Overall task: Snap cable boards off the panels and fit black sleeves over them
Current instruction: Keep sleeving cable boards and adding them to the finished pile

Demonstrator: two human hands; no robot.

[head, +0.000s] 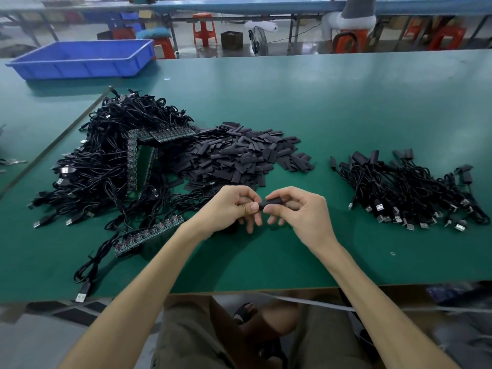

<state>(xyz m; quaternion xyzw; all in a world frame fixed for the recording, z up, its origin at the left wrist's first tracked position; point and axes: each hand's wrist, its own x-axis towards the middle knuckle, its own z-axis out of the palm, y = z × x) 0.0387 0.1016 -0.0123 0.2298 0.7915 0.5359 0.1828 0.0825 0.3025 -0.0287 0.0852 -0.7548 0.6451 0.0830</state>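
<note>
**Sleeve pinched between both hands**

A black sleeve [273,202] hangs just above the bench [346,102], near its front edge. The right hand [300,211] pinches its body and the left hand [231,209] pinches its left end. A loose sleeve pile [239,158] lies behind, a board panel [149,233] to the left and a cable bundle [410,190] to the right.

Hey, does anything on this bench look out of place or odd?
One USB plug lies right at the table edge, near left, away from the piles, and might slip off. Nothing else stands out.
</note>
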